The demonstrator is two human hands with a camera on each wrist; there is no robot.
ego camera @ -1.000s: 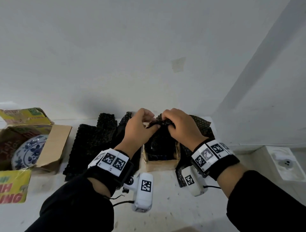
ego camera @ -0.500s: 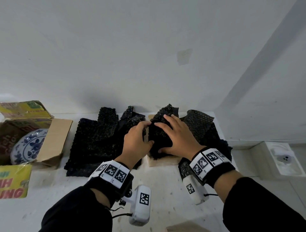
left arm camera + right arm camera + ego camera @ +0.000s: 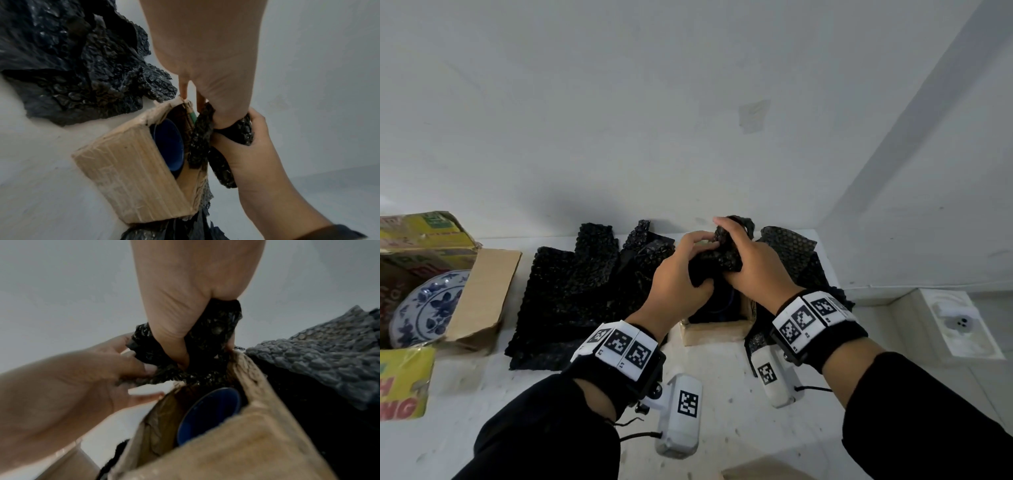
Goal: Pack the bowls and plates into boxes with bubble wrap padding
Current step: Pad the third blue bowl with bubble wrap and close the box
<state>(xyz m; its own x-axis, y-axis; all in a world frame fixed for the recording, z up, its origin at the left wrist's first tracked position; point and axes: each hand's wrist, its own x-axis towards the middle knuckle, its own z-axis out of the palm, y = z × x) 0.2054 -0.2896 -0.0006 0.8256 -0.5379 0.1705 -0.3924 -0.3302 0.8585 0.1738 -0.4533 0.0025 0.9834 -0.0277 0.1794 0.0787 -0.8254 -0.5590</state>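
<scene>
my left hand (image 3: 677, 278) and right hand (image 3: 751, 262) both clutch a bubble wrap wad (image 3: 723, 253) | wad just above small box (image 3: 714, 332) | blue bowl (image 3: 168, 144) inside small box

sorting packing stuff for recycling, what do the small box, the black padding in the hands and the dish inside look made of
Small box: brown corrugated cardboard, matte, with ribbed faces and frayed edges.
Black padding: bubble wrap, likely plastic film, glossy and pebbled with bubbles, crumpled in both hands.
Blue dish: smooth, glossy dark blue; probably glazed ceramic, though enamel or plastic cannot be ruled out.
</scene>
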